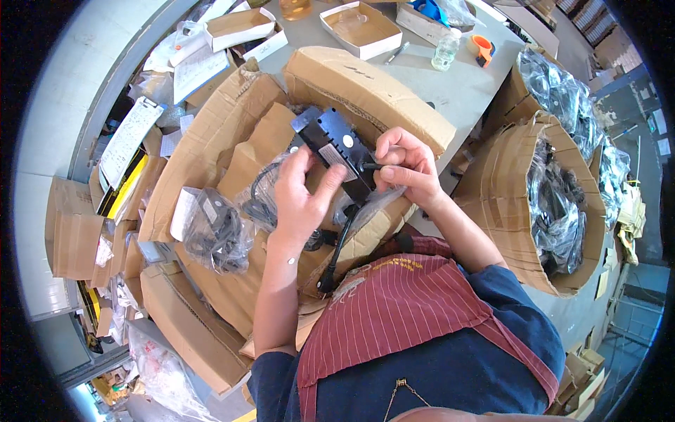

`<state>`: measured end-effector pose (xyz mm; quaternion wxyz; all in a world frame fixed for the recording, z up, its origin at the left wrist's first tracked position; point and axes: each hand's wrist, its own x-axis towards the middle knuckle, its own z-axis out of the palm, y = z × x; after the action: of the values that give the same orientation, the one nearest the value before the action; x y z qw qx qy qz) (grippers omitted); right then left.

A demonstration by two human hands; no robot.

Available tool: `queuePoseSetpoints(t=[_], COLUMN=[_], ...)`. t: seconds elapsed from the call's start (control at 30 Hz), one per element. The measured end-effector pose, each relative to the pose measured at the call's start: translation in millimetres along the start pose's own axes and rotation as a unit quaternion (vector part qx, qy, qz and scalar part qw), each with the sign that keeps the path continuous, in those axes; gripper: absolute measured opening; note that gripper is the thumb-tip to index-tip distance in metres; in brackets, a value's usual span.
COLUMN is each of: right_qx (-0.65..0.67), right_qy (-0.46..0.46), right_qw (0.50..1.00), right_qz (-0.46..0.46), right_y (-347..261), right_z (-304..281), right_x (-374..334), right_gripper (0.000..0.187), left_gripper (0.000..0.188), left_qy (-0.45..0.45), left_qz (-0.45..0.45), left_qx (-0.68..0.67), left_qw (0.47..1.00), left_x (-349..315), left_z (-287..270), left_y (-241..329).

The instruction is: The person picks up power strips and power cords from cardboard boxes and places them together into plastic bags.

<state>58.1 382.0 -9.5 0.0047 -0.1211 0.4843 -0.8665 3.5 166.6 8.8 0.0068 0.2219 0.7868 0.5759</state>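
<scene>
Over an open cardboard box (169,184), I hold a black rectangular electronic device (342,137) with a bluish end, a white round sticker and a printed label. My left hand (304,186) grips it between thumb and fingers on its left side. My right hand (409,169) pinches a short black cable (371,167) at the device's right side; how it joins the device is partly hidden by the fingers. Another black cord (341,246) hangs below, down to the box's near edge. Inside the box lies a bagged black cable bundle (219,232), left of my left hand.
To the right stands a carton (492,193) filled with plastic-wrapped black items. On the grey table at the back are a white open box (361,29), a clear bottle (446,50) and an orange tape roll (481,49). Clipboards with papers (130,141) lean at left.
</scene>
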Motion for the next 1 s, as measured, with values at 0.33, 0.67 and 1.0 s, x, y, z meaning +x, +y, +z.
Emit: queuePoseSetpoints(t=[0.33,0.67,1.0], right_qx=[-0.059,-0.275,-0.392], right_qy=[-0.001,0.031,0.022], right_qw=[0.998,0.96,0.913], right_qz=[0.027,-0.038,-0.115], right_y=[-5.2,0.5,4.7], right_z=[5.1,7.9,5.7], right_x=[0.8,1.1,5.8], right_gripper=[0.025,0.022,0.024], left_gripper=[0.071,0.061,0.102], left_qy=[-0.097,-0.076,0.023], left_qz=[-0.096,-0.015,0.09], left_qx=[-0.281,-0.173,0.01], left_qw=[0.95,0.982,0.996], left_x=[-5.9,-7.8,-4.7], left_z=[16.9,14.0,17.3], left_y=[9.8,6.8,25.9])
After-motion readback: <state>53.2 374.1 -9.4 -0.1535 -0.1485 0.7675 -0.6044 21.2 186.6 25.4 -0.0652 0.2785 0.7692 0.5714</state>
